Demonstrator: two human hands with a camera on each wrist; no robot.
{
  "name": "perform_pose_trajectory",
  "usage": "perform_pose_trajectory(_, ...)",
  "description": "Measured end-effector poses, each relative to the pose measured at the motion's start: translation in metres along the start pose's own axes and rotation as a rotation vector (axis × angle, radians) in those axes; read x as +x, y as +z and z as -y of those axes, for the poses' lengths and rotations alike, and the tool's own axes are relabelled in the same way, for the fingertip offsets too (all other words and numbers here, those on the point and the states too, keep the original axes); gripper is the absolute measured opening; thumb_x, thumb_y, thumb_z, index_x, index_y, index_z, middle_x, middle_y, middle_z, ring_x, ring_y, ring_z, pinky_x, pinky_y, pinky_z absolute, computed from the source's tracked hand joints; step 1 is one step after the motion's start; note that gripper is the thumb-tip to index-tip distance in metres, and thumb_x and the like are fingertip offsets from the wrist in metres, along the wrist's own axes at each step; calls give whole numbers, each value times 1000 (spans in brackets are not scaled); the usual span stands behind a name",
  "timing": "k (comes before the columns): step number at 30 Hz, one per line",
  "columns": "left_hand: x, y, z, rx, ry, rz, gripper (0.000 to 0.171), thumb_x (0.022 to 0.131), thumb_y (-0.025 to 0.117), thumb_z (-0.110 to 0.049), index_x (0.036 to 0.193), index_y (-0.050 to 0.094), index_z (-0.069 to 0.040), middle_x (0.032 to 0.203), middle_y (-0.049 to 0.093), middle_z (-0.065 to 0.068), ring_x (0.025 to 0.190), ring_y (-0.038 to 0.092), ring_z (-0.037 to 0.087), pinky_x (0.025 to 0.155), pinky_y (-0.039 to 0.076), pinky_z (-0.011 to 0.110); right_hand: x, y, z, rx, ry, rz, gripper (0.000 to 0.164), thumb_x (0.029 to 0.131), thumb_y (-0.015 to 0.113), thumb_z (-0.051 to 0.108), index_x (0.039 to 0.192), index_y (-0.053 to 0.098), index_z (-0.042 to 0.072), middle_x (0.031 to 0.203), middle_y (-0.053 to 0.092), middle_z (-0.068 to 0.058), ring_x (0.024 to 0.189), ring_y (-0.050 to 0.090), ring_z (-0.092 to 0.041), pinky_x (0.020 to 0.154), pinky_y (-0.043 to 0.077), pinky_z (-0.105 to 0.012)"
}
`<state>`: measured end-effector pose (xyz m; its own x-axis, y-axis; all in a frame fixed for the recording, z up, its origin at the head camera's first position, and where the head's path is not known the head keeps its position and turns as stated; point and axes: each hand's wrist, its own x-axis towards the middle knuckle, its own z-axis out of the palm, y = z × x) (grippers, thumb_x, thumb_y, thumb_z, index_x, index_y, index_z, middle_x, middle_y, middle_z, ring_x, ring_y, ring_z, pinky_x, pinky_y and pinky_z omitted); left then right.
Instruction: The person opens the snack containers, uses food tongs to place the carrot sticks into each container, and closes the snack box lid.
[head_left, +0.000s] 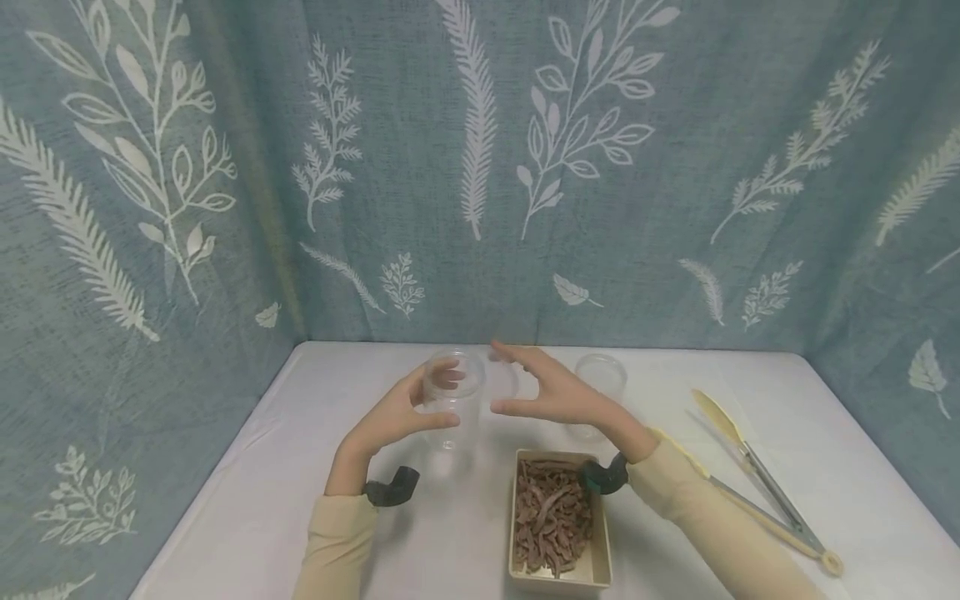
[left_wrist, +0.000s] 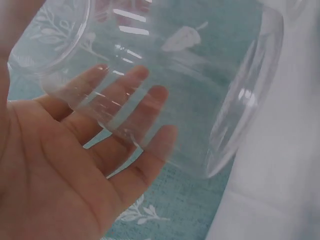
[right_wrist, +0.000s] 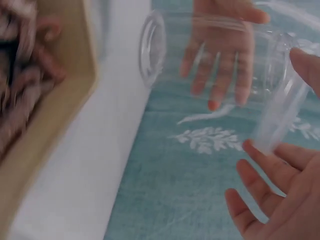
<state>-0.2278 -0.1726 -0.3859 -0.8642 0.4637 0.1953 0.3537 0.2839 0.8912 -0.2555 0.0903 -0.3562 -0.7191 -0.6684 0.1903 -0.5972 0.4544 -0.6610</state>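
Note:
My left hand point(head_left: 393, 412) grips a clear plastic jar point(head_left: 459, 410), with the thumb in front and the fingers behind. Through the jar's wall point(left_wrist: 220, 95) those fingers show in the left wrist view. Facing it from the right, my right hand point(head_left: 558, 392) holds a translucent round lid point(right_wrist: 282, 115) by its rim, between thumb and fingertips. Seen from the right wrist, the lid is nearly edge-on beside one end of the jar; whether they touch I cannot tell. Another clear jar point(head_left: 602, 371) stands behind my right hand, partly hidden by it.
A beige rectangular box point(head_left: 600, 554) of brownish meat-like strips point(head_left: 551, 517) sits below my right wrist. Tongs point(head_left: 776, 487) with yellow tips lie open on the right, partly behind the right sleeve. A patterned blue-green curtain point(head_left: 480, 283) borders the white table point(head_left: 247, 500).

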Motion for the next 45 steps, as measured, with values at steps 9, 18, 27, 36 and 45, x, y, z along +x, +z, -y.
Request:
perform_pose_trajectory(9, 0, -5, 19, 31, -132, -118, 74, 77, 76, -24, 139, 37, -16, 137, 48, 10, 128, 41, 27, 108, 30, 50, 17, -1, -7, -161, 48, 15, 83, 75, 72, 50, 141, 38, 13, 131, 54, -5, 119, 50, -23, 96, 45, -44)
perform_pose_trajectory(18, -2, -11, 33, -26, -218, -210, 79, 79, 74, -23, 143, 30, -13, 142, 40, 12, 133, 34, 32, 112, 25, 49, 40, 2, -24, -227, 80, 122, 86, 75, 74, 45, 142, 35, 8, 138, 47, -11, 121, 49, -28, 98, 44, -42)
perform_pose_trajectory(27, -3, -15, 46, -29, -239, -304, 83, 76, 76, -32, 142, 31, -14, 141, 42, 11, 129, 40, 29, 112, 27, 46, 64, 15, -37, -307, 113, 230, 83, 77, 74, 39, 142, 35, 7, 140, 44, -12, 125, 46, -27, 103, 40, -43)
perform_pose_trajectory(36, -1, -12, 57, -65, -227, -376, 84, 76, 77, -26, 143, 29, -12, 143, 39, 13, 132, 36, 32, 112, 27, 44, 70, 25, -48, -403, 167, 346, 80, 73, 77, 39, 138, 40, 14, 128, 49, -15, 115, 51, -27, 95, 45, -42)
perform_pose_trajectory(45, 3, -4, 64, -50, -250, -454, 86, 74, 78, -27, 143, 29, -11, 143, 39, 13, 135, 32, 31, 113, 24, 43, 69, 37, -55, -412, 238, 451, 81, 69, 80, 41, 138, 40, 24, 116, 50, -12, 104, 52, -23, 92, 46, -39)
